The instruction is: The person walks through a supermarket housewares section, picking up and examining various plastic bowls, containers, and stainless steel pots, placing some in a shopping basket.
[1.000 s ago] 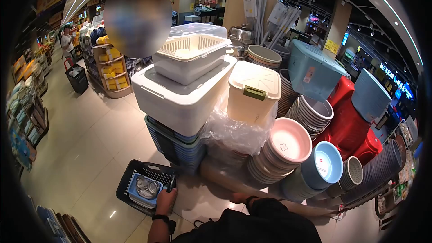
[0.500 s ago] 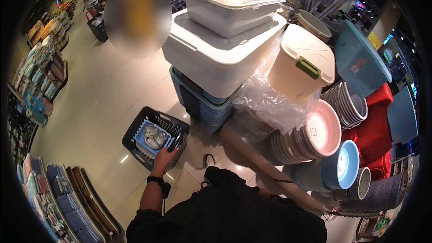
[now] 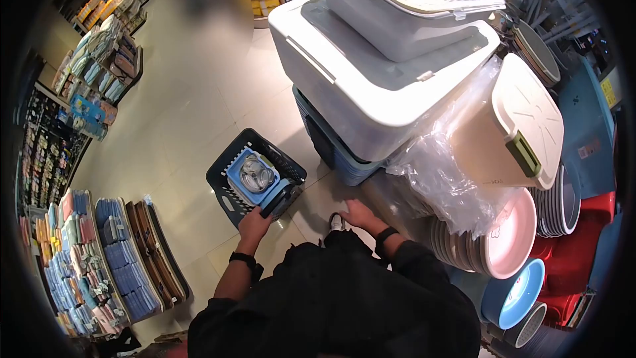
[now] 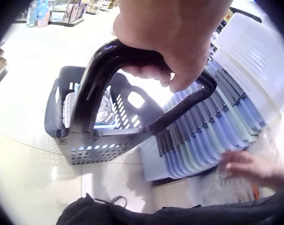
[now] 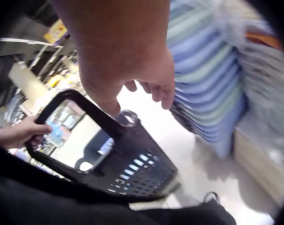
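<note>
My left hand (image 3: 255, 227) grips the black handle (image 4: 88, 96) of a dark shopping basket (image 4: 97, 152), fingers curled round the bar. Inside the basket sits a light blue plastic basket (image 3: 234, 176) with clear, round, shiny items (image 3: 257, 174) in it. Their exact kind is too small to make out. My right hand (image 3: 360, 213) hangs in front of my body, to the right of the shopping basket, its fingers loosely curled and holding nothing. In the right wrist view it overlaps the basket's rim, with the stacked blue and green bins (image 5: 207, 79) beyond.
Ahead on the right stand a large white storage box (image 3: 358, 109), a grey dish rack box (image 3: 391, 26) on top, a cream lidded bin (image 3: 536, 113), plastic wrap (image 3: 437, 179), a pink basin (image 3: 513, 235) and a blue basin (image 3: 517, 295). Folded textiles (image 3: 122, 258) lie at left.
The head view has tilted down and turned, so the bin display moves right and up. The left hand keeps hold of the basket handle; the right hand, hidden half a second ago, shows again.
</note>
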Available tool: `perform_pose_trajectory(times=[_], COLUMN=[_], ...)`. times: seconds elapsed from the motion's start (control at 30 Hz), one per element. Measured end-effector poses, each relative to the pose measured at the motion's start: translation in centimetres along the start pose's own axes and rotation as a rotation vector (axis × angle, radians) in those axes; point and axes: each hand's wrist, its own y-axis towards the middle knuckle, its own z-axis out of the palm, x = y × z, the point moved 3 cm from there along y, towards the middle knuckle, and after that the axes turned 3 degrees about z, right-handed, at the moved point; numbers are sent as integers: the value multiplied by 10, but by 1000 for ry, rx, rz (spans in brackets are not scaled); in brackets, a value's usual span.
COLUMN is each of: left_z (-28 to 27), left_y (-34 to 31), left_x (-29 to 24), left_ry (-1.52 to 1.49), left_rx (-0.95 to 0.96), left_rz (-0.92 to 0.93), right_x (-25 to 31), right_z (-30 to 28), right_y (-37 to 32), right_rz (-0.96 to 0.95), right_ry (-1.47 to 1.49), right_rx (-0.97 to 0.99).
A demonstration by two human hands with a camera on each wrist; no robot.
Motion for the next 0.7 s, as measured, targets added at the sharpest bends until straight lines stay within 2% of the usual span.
perform_pose_trajectory(times=[0.03, 0.1, 0.17, 0.2, 0.27, 0.3, 0.4, 0.47, 0.57, 0.7], left_z=[-2, -6, -8, -10, -11, -13, -19, -22, -27, -45], left_y=[-2, 3, 3, 3, 3, 5, 20, 37, 55, 77], left_x=[-1, -1, 3, 3, 6, 7, 14, 27, 35, 34], left_ry=[-21, -33, -45, -31, -18, -19, -28, -32, -31, -15], left_rx=[-16, -10, -5, -8, -9, -23, -21, 7, -11, 13], left_rz=[15, 21, 28, 28, 28, 40, 62, 96, 169, 168], right_x=[67, 122, 181, 194, 208, 212, 220, 226, 237, 250], right_z=[-48, -54, -66, -56, -31, -27, -15, -12, -16, -18], right_y=[-3, 22, 30, 36, 46, 48, 58, 65, 73, 92], right_rz=[39, -477, -701, -704, -735, -734, -648, -647, -598, -553], right_ry=[40, 36, -92, -91, -160, -161, -166, -133, -97, -74], right_rx=[228, -223, -247, -241, 4, 6, -49, -222, -201, -231])
